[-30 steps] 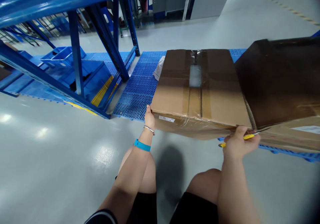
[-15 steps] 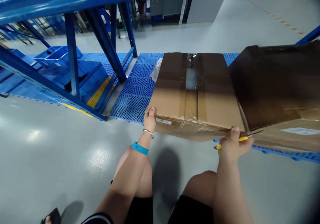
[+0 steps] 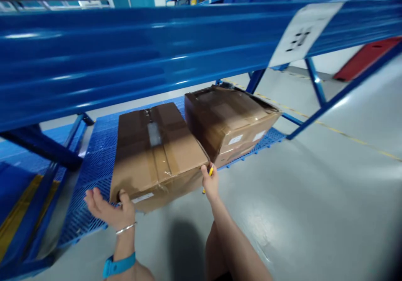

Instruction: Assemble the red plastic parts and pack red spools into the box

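Observation:
A taped cardboard box [image 3: 185, 147] sits on the blue plastic pallet [image 3: 103, 136], under the rack beam. At its near left corner is my left hand [image 3: 114, 210], fingers spread and the thumb against the edge of the box. My right hand [image 3: 211, 182] is at the near right corner, closed around a yellow utility knife [image 3: 210, 171] while its thumb touches the box. The knife's tip points up toward the gap between this box and a second cardboard box [image 3: 232, 115].
The thick blue rack beam [image 3: 141, 59] crosses above the boxes and bears a white label [image 3: 303, 34]. A blue rack upright [image 3: 47, 143] stands at left, and slanted braces [image 3: 317, 84] are at right. Grey floor [image 3: 329, 197] extends to the right.
My view has risen and turned right, showing the rack beam and the whole second box. My left hand's fingers have spread away from the box side. The knife stays in my right hand.

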The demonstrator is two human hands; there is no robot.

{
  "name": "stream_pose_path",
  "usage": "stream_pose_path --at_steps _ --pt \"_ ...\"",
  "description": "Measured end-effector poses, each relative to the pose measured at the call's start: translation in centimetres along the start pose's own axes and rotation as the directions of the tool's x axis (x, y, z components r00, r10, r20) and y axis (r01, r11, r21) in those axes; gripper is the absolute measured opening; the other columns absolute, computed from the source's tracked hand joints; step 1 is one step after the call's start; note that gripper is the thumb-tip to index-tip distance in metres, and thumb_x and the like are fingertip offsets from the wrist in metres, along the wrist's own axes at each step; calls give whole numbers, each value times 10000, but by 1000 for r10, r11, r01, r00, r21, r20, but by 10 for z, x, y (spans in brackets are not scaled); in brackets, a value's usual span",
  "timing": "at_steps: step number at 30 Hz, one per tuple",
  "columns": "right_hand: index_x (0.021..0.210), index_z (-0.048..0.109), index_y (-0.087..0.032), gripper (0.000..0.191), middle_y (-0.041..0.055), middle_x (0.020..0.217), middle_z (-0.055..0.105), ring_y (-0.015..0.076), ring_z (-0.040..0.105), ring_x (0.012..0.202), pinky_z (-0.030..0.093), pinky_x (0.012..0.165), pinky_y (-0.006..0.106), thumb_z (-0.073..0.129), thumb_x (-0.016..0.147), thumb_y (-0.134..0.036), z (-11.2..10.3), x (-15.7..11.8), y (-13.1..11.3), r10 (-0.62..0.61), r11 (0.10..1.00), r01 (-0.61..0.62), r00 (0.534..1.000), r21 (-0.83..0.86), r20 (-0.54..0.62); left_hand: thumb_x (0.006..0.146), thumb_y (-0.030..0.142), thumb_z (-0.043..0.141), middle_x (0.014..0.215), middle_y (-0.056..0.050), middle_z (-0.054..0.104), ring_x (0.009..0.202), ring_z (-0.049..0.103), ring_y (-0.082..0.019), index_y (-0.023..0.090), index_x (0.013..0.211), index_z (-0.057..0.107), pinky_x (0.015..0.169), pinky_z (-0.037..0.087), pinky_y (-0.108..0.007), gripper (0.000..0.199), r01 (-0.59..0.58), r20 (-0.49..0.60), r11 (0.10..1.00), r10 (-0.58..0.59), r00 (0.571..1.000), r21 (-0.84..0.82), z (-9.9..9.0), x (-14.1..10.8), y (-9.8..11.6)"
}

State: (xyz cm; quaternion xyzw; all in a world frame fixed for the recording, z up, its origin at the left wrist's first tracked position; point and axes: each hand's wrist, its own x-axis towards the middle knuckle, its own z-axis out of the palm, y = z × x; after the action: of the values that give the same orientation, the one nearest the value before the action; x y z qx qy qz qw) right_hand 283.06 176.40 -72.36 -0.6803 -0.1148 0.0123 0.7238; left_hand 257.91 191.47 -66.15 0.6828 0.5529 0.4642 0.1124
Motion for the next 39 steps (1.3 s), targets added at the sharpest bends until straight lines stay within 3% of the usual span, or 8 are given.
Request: stream_pose_path --at_steps 2,7,9,12,14,17,19,39 --pt "1038 584 -167 422 67 992 667 190 600 921 479 852 335 643 786 -499 1 -1 4 32 999 -32 999 27 9 859 467 470 1592 -199 139 1479 97 -352 64 1506 222 1194 127 -570 801 -211 -20 973 213 977 97 4 -7 9" --pt "1094 584 -174 437 71 1028 684 207 616 958 486 885 348 662 781 -470 4 -2 5 83 992 -86 996 90 33 970 421 238 1515 -125 400 1434 284 -339 209 1485 367 1154 155 -636 571 -472 519 878 366 772 84 8 7 34" --pt "1088 583 -180 439 62 1007 686 201 621 929 497 859 337 681 762 -457 6 -1 5 104 989 -106 994 104 23 977 458 223 1546 -126 348 1460 221 -343 199 1497 345 1155 161 -629 593 -471 474 878 379 795 87 2 24 50" --pt "1076 591 -196 425 47 988 686 193 619 894 503 826 326 699 741 -435 7 0 6 134 985 -134 991 107 8 973 491 218 1633 -104 14 1493 -12 -341 148 1552 139 1174 85 -613 677 -508 350 857 451 821 87 4 40 75" --pt "1082 593 -205 424 39 987 686 189 618 891 502 824 323 701 738 -427 8 1 6 143 984 -144 990 110 11 964 516 192 1631 -110 46 1489 48 -360 134 1543 186 1167 131 -615 694 -585 430 808 504 749 70 18 39 83" --pt "1100 585 -210 439 34 973 690 189 621 887 506 812 319 703 739 -430 8 1 6 147 981 -150 989 121 34 946 558 183 1539 -137 361 1420 301 -378 147 1446 446 1133 261 -589 699 -670 621 739 493 610 71 47 29 77" --pt "1111 581 -212 456 34 978 692 192 624 890 507 815 323 709 737 -439 7 1 5 150 980 -155 988 125 48 947 564 171 1535 -134 369 1416 308 -375 152 1453 437 1132 268 -578 705 -699 687 703 445 574 129 58 27 69" --pt "1075 592 -217 510 51 1055 680 234 615 983 465 905 355 754 691 -510 -5 7 -12 168 982 -176 981 72 101 941 592 192 1565 -130 309 1441 264 -359 138 1474 392 1145 259 -554 728 -707 710 678 395 584 204 54 30 71"
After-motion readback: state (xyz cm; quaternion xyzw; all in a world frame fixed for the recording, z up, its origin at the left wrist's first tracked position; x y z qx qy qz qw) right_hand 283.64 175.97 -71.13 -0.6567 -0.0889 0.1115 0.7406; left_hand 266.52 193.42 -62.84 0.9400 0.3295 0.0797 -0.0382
